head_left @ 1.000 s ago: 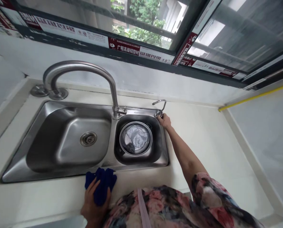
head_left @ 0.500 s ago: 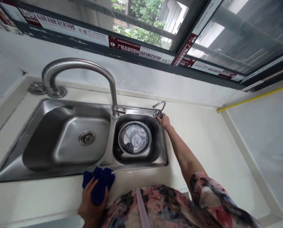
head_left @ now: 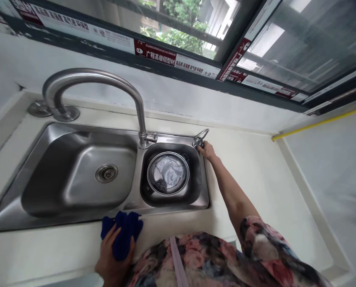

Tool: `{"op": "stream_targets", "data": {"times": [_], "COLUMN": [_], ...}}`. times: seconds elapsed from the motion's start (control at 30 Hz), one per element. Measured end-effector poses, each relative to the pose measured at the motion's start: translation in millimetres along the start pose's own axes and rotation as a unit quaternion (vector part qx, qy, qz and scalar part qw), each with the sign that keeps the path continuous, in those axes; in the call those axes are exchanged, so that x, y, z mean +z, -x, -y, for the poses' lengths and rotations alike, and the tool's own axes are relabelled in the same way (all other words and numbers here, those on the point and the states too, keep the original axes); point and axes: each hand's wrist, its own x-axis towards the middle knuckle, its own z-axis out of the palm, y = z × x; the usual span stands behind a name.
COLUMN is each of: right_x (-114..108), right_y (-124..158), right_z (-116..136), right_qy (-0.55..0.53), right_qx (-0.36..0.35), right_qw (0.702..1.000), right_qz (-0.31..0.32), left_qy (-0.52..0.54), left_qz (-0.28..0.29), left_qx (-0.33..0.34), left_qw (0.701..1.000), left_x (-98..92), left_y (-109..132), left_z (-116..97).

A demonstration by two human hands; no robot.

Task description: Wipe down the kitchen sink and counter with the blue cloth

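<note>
A bunched dark blue cloth (head_left: 124,233) is gripped in my left hand (head_left: 115,253) at the front edge of the sink, over the pale countertop. My right arm reaches to the back right corner of the sink. There my right hand (head_left: 207,150) has its fingers closed around the base of a small metal faucet (head_left: 199,140) with a thin curved spout. Just left of it, in the smaller basin (head_left: 195,187), sits a round metal strainer (head_left: 154,188). Inside the strainer lie a silvery cloth-like piece (head_left: 173,172) and a dark scrubber-like clump (head_left: 160,185).
A large arched faucet (head_left: 95,73) rises behind the sink, its spout end above the divider. The larger basin (head_left: 85,191) with a drain (head_left: 106,173) is on the left. Countertop (head_left: 264,179) extends right, a window frame (head_left: 118,52) runs behind, and a yellow pipe (head_left: 318,123) follows the right wall.
The small faucet's spout has swung from pointing left to a more foreshortened angle, with my right hand still at its base. My left hand keeps the blue cloth; the view has shifted slightly.
</note>
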Motion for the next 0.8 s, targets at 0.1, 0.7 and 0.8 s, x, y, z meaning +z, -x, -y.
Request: {"op": "stream_targets", "data": {"times": [0.1, 0.7, 0.8], "right_x": [6, -3, -6], "right_y": [0, 16, 14], "right_z": [-6, 13, 17], "right_qy": [-0.015, 0.087, 0.097], "right_qx": [-0.012, 0.05, 0.051], "right_qw": [1.0, 0.995, 0.993], "right_qz": [-0.012, 0.016, 0.036], "left_qy": [0.01, 0.01, 0.015], "left_qz": [0.006, 0.028, 0.033], "left_qx": [0.009, -0.036, -0.033], "left_qw": [1.0, 0.999, 0.999], "left_x": [0.8, -2.4, -1.3], "left_y": [2, 7, 11], "left_z": [4, 5, 12]}}
